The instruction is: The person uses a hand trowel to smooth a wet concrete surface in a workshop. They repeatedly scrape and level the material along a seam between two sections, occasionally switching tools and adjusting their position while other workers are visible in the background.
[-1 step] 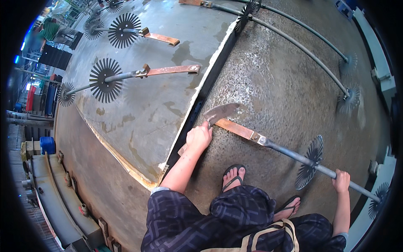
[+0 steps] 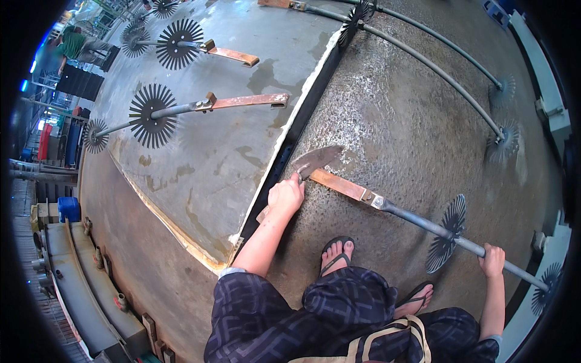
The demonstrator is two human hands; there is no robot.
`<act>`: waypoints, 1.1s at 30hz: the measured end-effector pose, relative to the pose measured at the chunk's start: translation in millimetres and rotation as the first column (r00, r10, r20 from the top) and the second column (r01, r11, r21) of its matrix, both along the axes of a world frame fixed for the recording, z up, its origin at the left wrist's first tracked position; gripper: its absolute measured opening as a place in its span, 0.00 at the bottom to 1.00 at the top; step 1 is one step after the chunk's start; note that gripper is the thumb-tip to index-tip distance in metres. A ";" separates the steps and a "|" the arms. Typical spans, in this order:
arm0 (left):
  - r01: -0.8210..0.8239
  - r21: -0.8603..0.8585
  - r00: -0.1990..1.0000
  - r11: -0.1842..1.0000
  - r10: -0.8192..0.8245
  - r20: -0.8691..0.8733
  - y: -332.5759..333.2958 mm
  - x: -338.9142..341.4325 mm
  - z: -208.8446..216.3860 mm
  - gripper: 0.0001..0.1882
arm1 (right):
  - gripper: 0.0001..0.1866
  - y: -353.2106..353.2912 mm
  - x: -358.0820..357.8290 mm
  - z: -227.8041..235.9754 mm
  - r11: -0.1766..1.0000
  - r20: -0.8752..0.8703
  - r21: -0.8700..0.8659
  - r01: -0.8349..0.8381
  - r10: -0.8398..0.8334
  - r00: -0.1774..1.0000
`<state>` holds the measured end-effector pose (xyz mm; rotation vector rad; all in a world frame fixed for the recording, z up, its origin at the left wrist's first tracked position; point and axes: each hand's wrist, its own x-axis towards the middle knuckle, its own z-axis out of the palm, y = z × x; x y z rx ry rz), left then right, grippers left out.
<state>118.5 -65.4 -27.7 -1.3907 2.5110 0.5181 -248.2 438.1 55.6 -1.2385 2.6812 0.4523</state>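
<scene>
The left hand (image 2: pixel 285 196), arm stretched forward, grasps a curved-bladed knife (image 2: pixel 319 158), its blade pointing forward-right beyond the fingers. The right hand (image 2: pixel 492 260) clasps a metal pole (image 2: pixel 420 221), long axis slanting forward-left through the fingers.

No lettering, label or number is legible here.

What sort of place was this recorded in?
Most likely a factory or metal workshop: slotted discs on metal rods, a wet, stained floor, and a worker in the background.

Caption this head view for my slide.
Left hand holds a curved blade by a coppery bar; right hand grips its rod.
</scene>
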 end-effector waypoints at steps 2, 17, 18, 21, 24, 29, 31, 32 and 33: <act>-0.004 -0.022 1.000 1.000 0.004 -0.019 -3.7 -1.8 -2.1 0.16 | 0.10 -4.9 1.8 3.2 1.000 0.011 0.001 0.016 -0.016 1.000; 0.048 0.010 0.998 0.999 -0.048 0.036 -13.5 -17.0 2.9 0.16 | 0.09 -14.7 0.4 4.7 0.999 0.008 -0.022 0.030 -0.030 1.000; 0.021 0.024 0.999 1.000 -0.022 0.049 -15.7 -18.4 3.8 0.17 | 0.09 -16.5 0.3 7.1 0.999 0.007 -0.015 0.028 -0.028 1.000; 0.030 0.085 0.998 0.996 -0.034 0.052 -5.2 -29.4 13.1 0.18 | 0.09 -18.8 2.6 9.5 0.999 -0.002 -0.005 0.037 -0.037 0.999; -0.101 0.111 0.993 0.989 0.093 0.074 -9.0 -32.3 8.5 0.21 | 0.10 -18.6 -0.2 9.9 0.999 -0.008 -0.007 0.036 -0.036 0.999; -0.092 0.232 0.996 0.968 0.091 0.017 8.3 -41.3 12.6 0.24 | 0.10 -16.9 0.3 10.4 0.999 -0.026 -0.021 0.031 -0.031 0.999; -0.156 0.235 0.985 0.959 0.168 -0.031 -5.6 -40.4 7.5 0.24 | 0.10 -17.4 -0.7 9.8 1.000 -0.043 -0.018 0.023 -0.024 0.999; -0.217 0.208 0.973 0.954 0.229 -0.036 -13.6 -37.5 4.6 0.24 | 0.10 -19.0 -0.1 9.1 1.000 -0.051 -0.020 0.019 -0.020 0.999; -0.248 0.199 0.959 0.948 0.269 -0.086 -17.6 -33.5 -2.7 0.24 | 0.10 -19.9 0.1 9.9 0.999 -0.049 -0.031 0.008 -0.009 0.999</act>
